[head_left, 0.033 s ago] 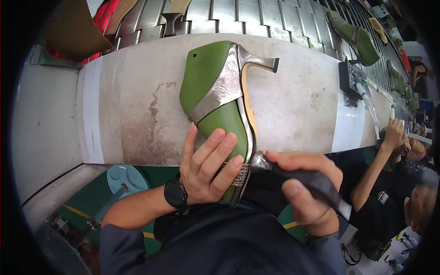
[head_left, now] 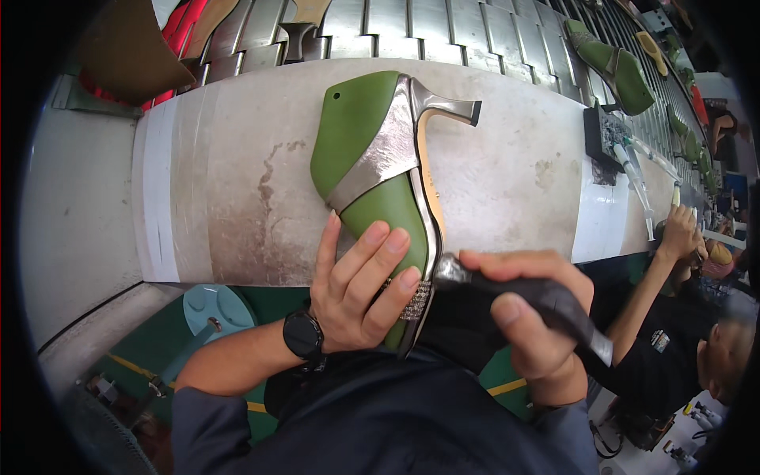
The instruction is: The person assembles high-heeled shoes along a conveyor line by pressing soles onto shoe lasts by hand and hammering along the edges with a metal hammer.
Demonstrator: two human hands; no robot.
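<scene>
A metallic high-heeled sandal (head_left: 389,153) on a green last (head_left: 350,128) lies on its side, heel to the right and toe toward me. My left hand (head_left: 352,297) grips its front part, fingers spread over the last beside a glittery toe strap (head_left: 417,302). In my right hand (head_left: 534,317) is a hammer with a dark handle (head_left: 560,309), fingers wrapped round it. Its shiny metal head (head_left: 454,270) is right beside the sole edge near the strap; whether they touch I cannot tell.
A pale worktable (head_left: 507,174) lies under the shoe, with a slatted metal conveyor (head_left: 427,32) behind. Another green-lasted shoe (head_left: 613,67) rests at the far right, near a dark block (head_left: 603,134) and syringes (head_left: 633,178). A co-worker (head_left: 665,340) sits at right; a teal stool (head_left: 218,309) stands lower left.
The hammer head has shifted slightly up and right, and my right hand has moved a little with it. My left hand and the shoe stay in place.
</scene>
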